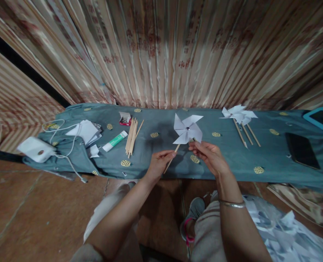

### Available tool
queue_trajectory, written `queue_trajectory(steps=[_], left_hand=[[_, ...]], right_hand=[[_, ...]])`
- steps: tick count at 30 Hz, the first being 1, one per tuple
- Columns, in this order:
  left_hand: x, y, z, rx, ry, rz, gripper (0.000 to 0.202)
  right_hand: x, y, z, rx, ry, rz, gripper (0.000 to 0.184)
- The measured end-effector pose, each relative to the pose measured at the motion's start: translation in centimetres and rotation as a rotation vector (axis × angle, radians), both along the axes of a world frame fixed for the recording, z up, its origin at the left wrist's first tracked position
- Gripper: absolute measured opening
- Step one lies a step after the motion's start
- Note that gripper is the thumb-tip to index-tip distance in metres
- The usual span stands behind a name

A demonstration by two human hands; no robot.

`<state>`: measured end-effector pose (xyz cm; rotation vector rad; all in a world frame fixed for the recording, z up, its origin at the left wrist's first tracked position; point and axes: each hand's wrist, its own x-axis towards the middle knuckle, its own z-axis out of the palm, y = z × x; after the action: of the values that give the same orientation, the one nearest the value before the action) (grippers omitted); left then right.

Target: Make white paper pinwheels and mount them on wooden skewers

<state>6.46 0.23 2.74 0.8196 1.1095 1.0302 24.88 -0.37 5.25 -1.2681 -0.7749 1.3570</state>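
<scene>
A white paper pinwheel (pixel 188 128) with a shiny pin at its centre is held up over the cloth-covered table. My left hand (pixel 161 162) is closed around its wooden stick (pixel 177 148), below the blades. At the lower right blade, the fingers of my right hand (pixel 208 153) are pinched together on the paper edge; the fingertips are partly hidden. To the left lie a bundle of wooden sticks (pixel 132 137) and an open small red-and-white box (pixel 125 119) with small metal pins in it. Several finished pinwheels (pixel 240 114) on sticks lie at the right.
A green-and-white glue tube (pixel 115 141), stacked white paper pieces (pixel 86 131) and a white device with cables (pixel 37 150) are at the left. A black phone (pixel 302 150) and a blue-framed object (pixel 321 119) lie far right. Curtains (pixel 161 54) hang behind the table (pixel 232 171). A bag of white paper pieces (pixel 289 233) stands lower right.
</scene>
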Motion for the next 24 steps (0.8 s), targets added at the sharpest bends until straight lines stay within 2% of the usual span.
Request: queue_trajectory(steps=[2, 6, 8, 13, 24], left_hand=[[-0.2, 0.1, 0.1, 0.001, 0.008, 0.007, 0.033], [-0.1, -0.1, -0.1, -0.005, -0.003, -0.021, 0.033], [0.1, -0.3, -0.4, -0.005, -0.005, -0.056, 0.031], [0.6, -0.7, -0.9, 0.002, 0.018, -0.110, 0.028], [0.7, -0.7, -1.0, 0.013, 0.013, -0.089, 0.025]], right_hand=[[1.0, -0.1, 0.1, 0.010, -0.033, -0.006, 0.042], [2.4, 0.1, 0.2, 0.080, -0.014, -0.167, 0.045], [2.4, 0.4, 0.2, 0.127, 0.007, -0.199, 0.042], [2.0, 0.8, 0.0, 0.151, 0.040, -0.220, 0.035], [1.6, 0.7, 0.0, 0.140, 0.069, -0.207, 0.031]])
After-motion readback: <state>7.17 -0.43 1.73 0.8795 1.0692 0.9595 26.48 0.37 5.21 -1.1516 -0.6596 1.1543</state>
